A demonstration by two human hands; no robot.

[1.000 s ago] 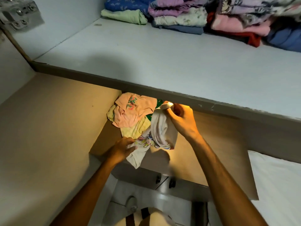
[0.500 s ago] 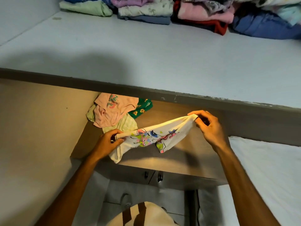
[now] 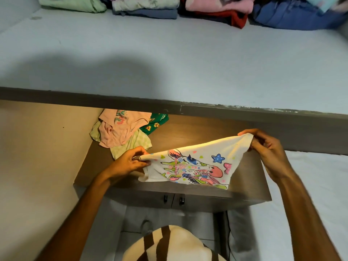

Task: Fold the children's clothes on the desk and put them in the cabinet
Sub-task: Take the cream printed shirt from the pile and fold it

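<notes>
Bunched a second ago, the white cartoon-print cotton child's top (image 3: 192, 164) now hangs stretched between the left hand (image 3: 128, 163) at nine o'clock and right hand (image 3: 267, 147) at three, both pinched shut on its edges above the brown wooden desk (image 3: 188, 132), ready for folding.

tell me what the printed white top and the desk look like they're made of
White top: soft knit fabric, probably cotton, matte. It sags and creases between the left hand and right hand, with a colourful cartoon print.

Desk: brown wood-look board, likely laminate. It is smooth with a faint sheen under the lamp light, and the front edge is straight.
</notes>
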